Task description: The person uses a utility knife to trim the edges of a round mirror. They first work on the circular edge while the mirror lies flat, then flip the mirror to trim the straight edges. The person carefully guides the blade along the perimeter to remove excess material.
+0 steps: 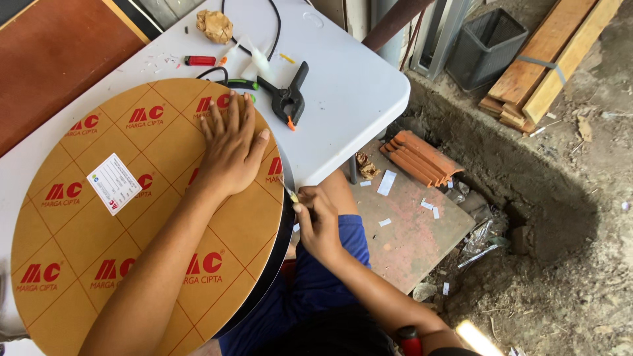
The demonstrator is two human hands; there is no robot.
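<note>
The left hand (231, 145) lies flat, palm down, on a large round disc covered in brown protective paper with a red grid and red logos (132, 217). Its fingers are spread and point away from the person toward the far edge of the disc, and the forearm runs straight back across the paper toward the lower left. This grip is open and pressing, not closed around anything.

The right hand (318, 221) sits at the disc's near right edge, just off the white plastic tabletop (349, 92). Its wrist is bent and the forearm comes up from the lower right over blue trousers (316, 290). The thumb and forefinger are pressed together, pinching a small slim tool with a pale yellowish tip (291, 194), whose point touches the dark rim of the disc.

The disc rests on the tabletop and overhangs its near edge toward the person. A white rectangular label (114, 183) is stuck on the paper, left of the flat hand. Beyond the disc lie a black spring clamp with orange tips (288, 95), a red lighter (200, 60), a crumpled brown paper ball (214, 26) and a black cable (273, 29). On the ground to the right are stacked orange roof tiles (422, 158) and wooden planks (547, 59).
</note>
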